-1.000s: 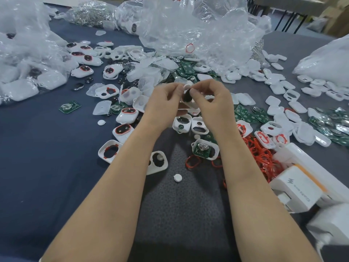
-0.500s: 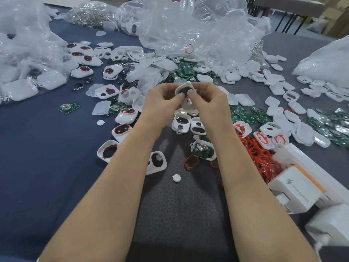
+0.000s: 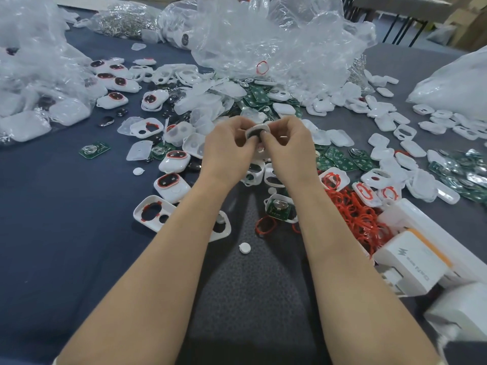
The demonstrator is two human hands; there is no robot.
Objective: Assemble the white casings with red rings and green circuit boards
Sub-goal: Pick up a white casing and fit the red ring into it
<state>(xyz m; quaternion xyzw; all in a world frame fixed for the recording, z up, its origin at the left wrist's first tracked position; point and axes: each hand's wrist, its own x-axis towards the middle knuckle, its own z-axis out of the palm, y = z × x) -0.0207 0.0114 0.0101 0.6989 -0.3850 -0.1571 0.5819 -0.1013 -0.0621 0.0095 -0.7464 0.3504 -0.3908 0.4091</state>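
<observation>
Head view — left hand [image 3: 229,151] and right hand [image 3: 287,151] both pinch one white casing [image 3: 257,133] (fingers curled).

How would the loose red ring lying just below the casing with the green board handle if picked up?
The red ring is a thin band lying out of round, so it is probably floppy and very light. Because it lies thin and flat on the textured mat, it would likely need a fiddly fingertip pinch.

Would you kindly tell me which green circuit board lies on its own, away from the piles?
The green circuit board with a silver clip, left of the left hand on bare blue cloth; the others lie among or in white plastic casings.
</observation>
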